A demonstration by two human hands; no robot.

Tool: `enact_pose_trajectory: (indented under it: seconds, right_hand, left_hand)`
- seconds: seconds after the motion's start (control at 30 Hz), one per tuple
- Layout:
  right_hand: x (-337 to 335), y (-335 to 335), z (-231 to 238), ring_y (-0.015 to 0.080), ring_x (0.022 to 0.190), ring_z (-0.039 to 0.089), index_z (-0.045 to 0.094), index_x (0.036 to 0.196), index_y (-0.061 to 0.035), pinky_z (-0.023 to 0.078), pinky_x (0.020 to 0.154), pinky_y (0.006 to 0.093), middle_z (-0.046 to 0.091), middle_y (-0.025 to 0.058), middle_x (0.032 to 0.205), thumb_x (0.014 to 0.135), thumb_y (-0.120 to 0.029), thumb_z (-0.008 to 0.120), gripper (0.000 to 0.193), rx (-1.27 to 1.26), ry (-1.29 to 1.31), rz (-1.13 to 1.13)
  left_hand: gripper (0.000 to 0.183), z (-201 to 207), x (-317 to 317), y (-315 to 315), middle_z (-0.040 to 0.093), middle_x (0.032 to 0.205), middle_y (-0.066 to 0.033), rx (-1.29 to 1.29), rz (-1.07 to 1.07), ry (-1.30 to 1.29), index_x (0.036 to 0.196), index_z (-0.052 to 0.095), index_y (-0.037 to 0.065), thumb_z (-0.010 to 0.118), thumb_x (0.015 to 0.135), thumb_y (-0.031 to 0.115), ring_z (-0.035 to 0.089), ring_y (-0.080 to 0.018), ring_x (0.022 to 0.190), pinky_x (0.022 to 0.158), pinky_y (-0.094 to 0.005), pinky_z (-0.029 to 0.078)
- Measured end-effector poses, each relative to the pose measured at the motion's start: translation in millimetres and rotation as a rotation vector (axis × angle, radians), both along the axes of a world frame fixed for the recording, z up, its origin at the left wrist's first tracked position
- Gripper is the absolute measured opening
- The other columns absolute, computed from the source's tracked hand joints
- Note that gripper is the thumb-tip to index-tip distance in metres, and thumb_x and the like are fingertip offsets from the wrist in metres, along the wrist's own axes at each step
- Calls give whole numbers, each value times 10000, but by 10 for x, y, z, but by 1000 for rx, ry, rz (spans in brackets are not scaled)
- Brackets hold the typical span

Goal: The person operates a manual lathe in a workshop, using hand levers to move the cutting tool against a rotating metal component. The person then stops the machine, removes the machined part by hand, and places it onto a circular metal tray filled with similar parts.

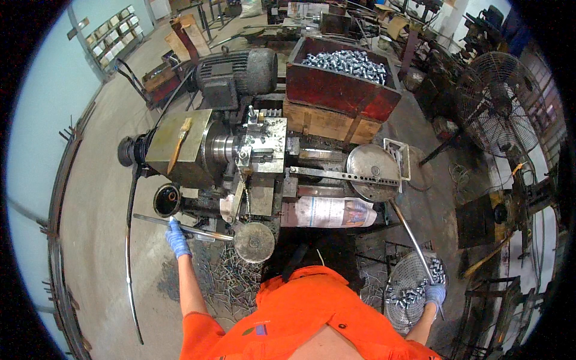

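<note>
My left hand [177, 238] grips the long lever [186, 228] near the lathe [240, 156]; my right hand [434, 294] reaches into the wire basket [403, 282] of metal parts [414, 291], grip unclear.

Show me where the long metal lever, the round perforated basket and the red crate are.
long metal lever [198, 230], head view, middle of rod.
round perforated basket [403, 277], head view, bare mesh.
red crate [336, 90], head view, front wall.

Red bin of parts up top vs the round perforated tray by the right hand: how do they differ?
The red bin is rectangular with solid walls and sits behind the lathe; the round perforated tray is flat, mesh-like and sits low by the right hand. The bin is heaped; the tray holds a small scattered pile. Both hold shiny silver metal parts.
</note>
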State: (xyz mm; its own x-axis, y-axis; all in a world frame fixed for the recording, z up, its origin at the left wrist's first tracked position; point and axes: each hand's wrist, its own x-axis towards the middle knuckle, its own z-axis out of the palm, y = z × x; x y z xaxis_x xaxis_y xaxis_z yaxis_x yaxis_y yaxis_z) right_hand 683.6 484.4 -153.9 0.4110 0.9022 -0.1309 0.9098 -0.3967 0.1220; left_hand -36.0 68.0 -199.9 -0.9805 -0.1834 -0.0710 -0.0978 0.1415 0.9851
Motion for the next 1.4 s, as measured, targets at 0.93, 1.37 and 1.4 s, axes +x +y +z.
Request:
enact_pose_trajectory:
  seconds: [0.93,1.37,1.4]
  right_hand:
    - [-632,-220,108,334,943,583,653,987,-97,435,866,419,634,173,972,641,-413,698,471,243,108,202]
    - [-1279,1588,79,369,1019,541,690,856,-117,346,945,459,635,144,988,741,-439,602,354,289,32,507]
    - [-1334,1757,102,369,978,554,692,847,-111,356,917,460,639,156,960,797,-462,549,382,372,-60,591]
  left_hand:
    - [388,640,440,-20,572,615,-76,-265,-266,24,810,571,-6,550,880,375,524,-128,446,378,-268,434]
    - [504,1610,1039,1854,642,706,-162,-1235,-630,414,901,635,90,506,806,567,638,-303,708,641,-426,480]
    - [493,1609,1036,1954,642,700,-158,-1298,-648,407,882,629,89,502,808,560,639,-302,699,637,-429,480]
